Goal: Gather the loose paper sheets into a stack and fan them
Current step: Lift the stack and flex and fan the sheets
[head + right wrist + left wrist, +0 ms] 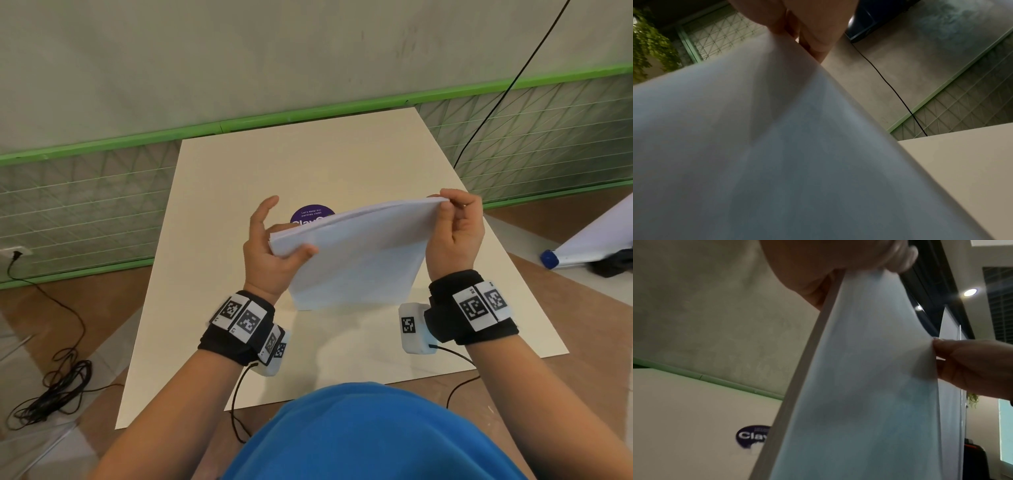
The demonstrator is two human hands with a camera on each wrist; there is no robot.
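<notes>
A stack of white paper sheets (356, 253) stands tilted on its lower edge over the cream board (308, 164). My left hand (274, 246) holds the stack's left corner, thumb pressed on the near face, fingers behind it, forefinger raised. My right hand (452, 229) pinches the top right corner between thumb and fingers. In the left wrist view the stack (869, 386) shows its thick edge, with the right hand (972, 366) pinching it at the right. The right wrist view is filled by the paper (777, 146), with fingers (813, 24) at the top.
A purple round sticker (310, 214) lies on the board behind the stack. A green-framed mesh fence (85, 205) runs behind the board. Tangled black cable (58, 387) lies on the floor at left. A rolled white sheet with a blue cap (551, 258) lies at right.
</notes>
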